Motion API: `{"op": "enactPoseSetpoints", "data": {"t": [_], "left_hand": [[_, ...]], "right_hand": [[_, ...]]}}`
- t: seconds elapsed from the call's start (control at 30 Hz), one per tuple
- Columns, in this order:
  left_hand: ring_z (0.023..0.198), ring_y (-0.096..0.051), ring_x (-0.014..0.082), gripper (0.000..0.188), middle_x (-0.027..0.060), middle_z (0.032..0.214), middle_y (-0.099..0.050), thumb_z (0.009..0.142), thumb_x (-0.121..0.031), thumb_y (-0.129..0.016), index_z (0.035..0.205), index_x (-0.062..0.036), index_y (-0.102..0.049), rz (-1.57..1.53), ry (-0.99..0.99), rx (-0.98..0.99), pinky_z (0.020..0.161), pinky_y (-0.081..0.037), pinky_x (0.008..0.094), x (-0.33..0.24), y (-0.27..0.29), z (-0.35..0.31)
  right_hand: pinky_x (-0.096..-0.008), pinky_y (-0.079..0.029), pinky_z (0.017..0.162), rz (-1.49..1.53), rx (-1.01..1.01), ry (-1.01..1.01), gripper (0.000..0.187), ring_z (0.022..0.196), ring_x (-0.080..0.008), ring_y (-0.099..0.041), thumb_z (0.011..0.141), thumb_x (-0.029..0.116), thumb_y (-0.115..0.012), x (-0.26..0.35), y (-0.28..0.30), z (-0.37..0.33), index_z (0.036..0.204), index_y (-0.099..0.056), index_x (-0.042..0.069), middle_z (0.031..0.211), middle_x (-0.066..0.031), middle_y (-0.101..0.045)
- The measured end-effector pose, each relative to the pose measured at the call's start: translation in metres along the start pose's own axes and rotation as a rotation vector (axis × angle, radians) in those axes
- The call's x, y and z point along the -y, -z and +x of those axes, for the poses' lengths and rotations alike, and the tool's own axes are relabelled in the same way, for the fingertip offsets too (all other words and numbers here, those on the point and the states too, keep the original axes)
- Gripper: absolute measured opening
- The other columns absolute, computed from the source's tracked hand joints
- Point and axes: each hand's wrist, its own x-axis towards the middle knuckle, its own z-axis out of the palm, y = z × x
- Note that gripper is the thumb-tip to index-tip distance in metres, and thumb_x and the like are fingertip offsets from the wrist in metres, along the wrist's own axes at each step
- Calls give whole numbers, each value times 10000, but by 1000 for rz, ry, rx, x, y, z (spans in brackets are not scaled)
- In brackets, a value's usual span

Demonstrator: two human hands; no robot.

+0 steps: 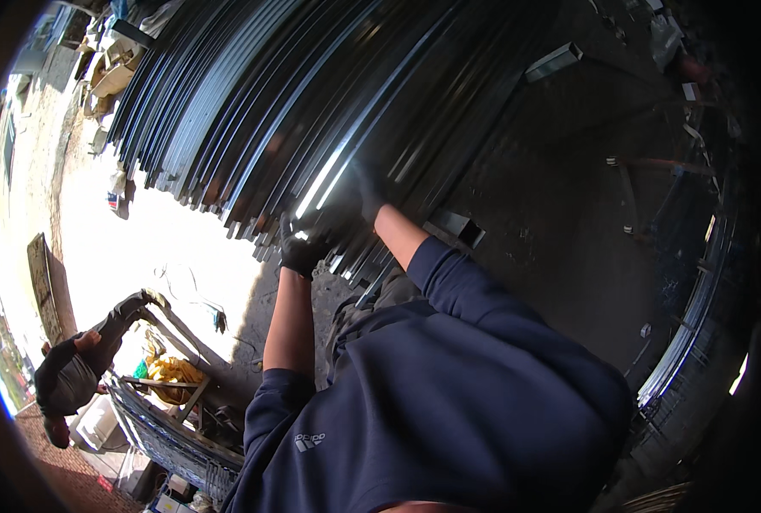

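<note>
A wide stack of long metal tubes (194, 137) runs from the top of the view down to ragged ends in the middle. My left hand (304, 251), in a black glove, is closed around the end of one shiny metal tube (319, 185). Farther up and to the right, my right hand (370, 193) reaches over the same stack in a dark glove. Shadow and blur hide its fingers, so its grip is unclear. Bare forearms show between the gloves and my dark blue sleeves.
Another person (77, 372) stands at the lower left in bright sunlight. Beside them is a rack (175, 449) of long bars, with a yellow bundle (175, 373) behind. A square metal tube (555, 62) lies at the upper right, and a short box tube (457, 227) is right of my forearm.
</note>
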Motion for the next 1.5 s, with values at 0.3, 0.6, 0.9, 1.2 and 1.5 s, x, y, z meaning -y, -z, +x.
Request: {"op": "enactPoseSetpoints", "data": {"t": [0.3,0.6,0.9,1.2,1.5], "left_hand": [[1223,-512,400,616,125,1355,-528,913,-605,-463,1314,-145,-547,71,-84,-125,943,-471,607,-1,40,34],[1139,-581,317,512,53,1327,-576,966,-537,-422,1323,-185,-528,293,-268,-152,806,-543,523,9,4,14],[717,-550,128,319,-29,836,-547,947,-443,-572,1069,-148,-582,127,-384,-398,544,-432,258,53,12,0],[880,-573,177,394,21,1079,-551,949,-429,-556,1241,-173,-489,138,-251,-371,585,-397,279,95,2,-35],[918,-548,122,362,21,1012,-593,976,-247,-570,1302,-119,-481,676,-346,-466,765,-470,311,80,-21,-58]], "right_hand": [[-392,-381,1042,-21,55,-159,786,1230,-237,-496,781,585,-718,23,-12,-30,1365,-505,104,1365,-99,-532],[-360,-325,1120,124,243,-51,698,1386,-187,-361,921,456,-617,-4,3,2,1465,-395,80,1527,-53,-372],[-332,-352,1091,266,11,91,622,1312,-176,-443,923,489,-603,-25,25,24,1381,-518,78,1427,-55,-500],[-329,-302,1123,271,454,350,594,1304,-210,-409,1019,506,-368,-38,89,66,1467,-373,116,1449,-72,-433],[-428,-489,965,524,496,114,514,1091,-259,-591,1015,473,-385,22,76,-1,1382,-405,114,1255,-129,-559]]}}
